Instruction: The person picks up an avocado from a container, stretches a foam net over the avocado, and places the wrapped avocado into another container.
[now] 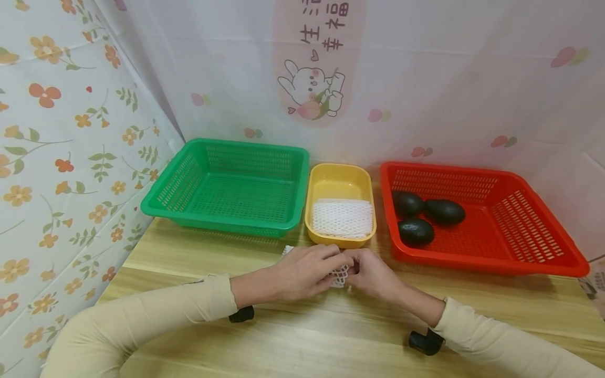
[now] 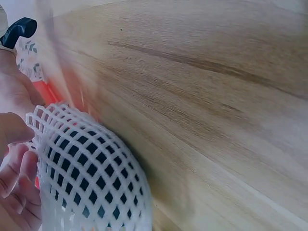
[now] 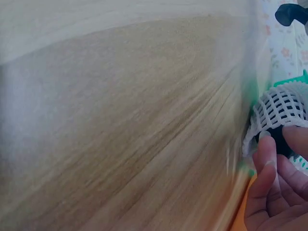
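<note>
A white foam net sleeve (image 1: pixel 339 276) is between both hands over the table, just in front of the yellow basket. Dark fruit shows through its mesh (image 2: pixel 91 173) in the left wrist view. My left hand (image 1: pixel 304 270) curls over the sleeve from the left and grips it. From the right, my right hand (image 1: pixel 375 275) holds the sleeve's end, with fingers (image 3: pixel 269 180) and thumb at its rim. There, in the right wrist view, the bare dark end of the fruit (image 3: pixel 279 139) shows inside the net (image 3: pixel 278 108). The palms partly hide the fruit from above.
Behind the hands, a yellow basket (image 1: pixel 340 243) holds a stack of white foam nets (image 1: pixel 342 217). An empty green basket (image 1: pixel 227 223) stands at the left. The red basket (image 1: pixel 491 263) at the right holds three dark avocados (image 1: pixel 444 211). A patterned cloth hangs behind.
</note>
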Tool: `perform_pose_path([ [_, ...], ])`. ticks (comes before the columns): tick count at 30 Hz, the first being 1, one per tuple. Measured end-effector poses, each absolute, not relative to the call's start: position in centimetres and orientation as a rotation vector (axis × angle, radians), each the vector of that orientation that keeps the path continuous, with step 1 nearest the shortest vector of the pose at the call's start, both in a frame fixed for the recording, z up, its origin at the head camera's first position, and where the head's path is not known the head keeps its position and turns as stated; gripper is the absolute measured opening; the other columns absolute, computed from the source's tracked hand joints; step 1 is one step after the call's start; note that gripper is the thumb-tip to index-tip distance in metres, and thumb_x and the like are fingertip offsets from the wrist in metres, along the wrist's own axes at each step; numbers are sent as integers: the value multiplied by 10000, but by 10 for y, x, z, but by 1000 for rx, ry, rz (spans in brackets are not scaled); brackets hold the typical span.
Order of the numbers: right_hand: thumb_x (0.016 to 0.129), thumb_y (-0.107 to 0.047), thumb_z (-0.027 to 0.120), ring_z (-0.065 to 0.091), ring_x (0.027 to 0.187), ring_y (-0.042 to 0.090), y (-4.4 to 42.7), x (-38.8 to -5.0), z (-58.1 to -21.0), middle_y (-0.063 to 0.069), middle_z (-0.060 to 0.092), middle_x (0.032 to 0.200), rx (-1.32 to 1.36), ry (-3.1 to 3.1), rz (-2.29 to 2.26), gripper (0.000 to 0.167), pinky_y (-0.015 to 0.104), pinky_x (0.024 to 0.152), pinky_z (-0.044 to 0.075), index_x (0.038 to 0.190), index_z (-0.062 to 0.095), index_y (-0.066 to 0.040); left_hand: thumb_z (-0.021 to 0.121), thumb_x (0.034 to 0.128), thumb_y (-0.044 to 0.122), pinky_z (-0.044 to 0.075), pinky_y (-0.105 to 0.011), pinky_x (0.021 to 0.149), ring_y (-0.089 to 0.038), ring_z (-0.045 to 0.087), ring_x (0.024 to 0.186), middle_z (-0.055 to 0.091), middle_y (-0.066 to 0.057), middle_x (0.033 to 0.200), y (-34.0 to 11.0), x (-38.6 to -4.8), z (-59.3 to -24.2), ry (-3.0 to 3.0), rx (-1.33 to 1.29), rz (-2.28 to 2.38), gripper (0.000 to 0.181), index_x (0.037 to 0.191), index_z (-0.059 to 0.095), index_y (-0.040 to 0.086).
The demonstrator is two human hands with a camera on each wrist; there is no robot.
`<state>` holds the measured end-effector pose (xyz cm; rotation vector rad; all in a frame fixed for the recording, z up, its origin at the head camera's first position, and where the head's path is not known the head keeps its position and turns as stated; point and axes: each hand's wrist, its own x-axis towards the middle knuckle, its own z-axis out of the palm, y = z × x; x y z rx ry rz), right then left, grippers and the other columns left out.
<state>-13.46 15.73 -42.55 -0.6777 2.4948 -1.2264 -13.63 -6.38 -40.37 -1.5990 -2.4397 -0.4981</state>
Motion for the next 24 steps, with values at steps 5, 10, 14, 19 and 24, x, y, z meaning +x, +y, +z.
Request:
perform_pose_path([
  [5,816,104,726,626,697,139,162,-135,-425,-20,667,850,-683,2471,-1234,237,275,595,543,1004,708,-39,761,905,169,462,-210,681,-121,558,893,587,24,1067,-67,-137,-404,-2432,-1576,-421,481,1348,576,139],
  [10,824,98,697,645,703,125,166,-136,-425,-22,674,804,-736,2517,-1225,180,282,613,554,947,695,-32,766,905,223,460,-275,795,-160,578,1023,598,18,1172,-69,-138,-405,-2459,-1544,-361,490,1349,564,171],
  [14,860,14,769,624,695,120,171,-136,-425,-54,660,777,-742,2546,-1190,131,283,620,548,904,691,-82,791,894,252,442,-344,890,-194,561,1134,590,8,1246,-71,-139,-405,-2502,-1513,-339,520,1357,562,194],
  [19,859,-53,816,624,729,140,175,-136,-423,-56,655,816,-693,2561,-1156,157,283,652,552,899,681,-124,812,883,243,412,-385,1003,-215,519,1211,569,-11,1296,-74,-141,-407,-2520,-1501,-346,561,1377,555,173],
  [24,864,-49,810,630,749,144,178,-135,-422,-51,656,842,-692,2559,-1147,156,285,663,555,913,678,-117,832,864,196,377,-352,1054,-218,476,1244,527,-39,1331,-77,-145,-410,-2527,-1508,-408,592,1379,546,140],
])
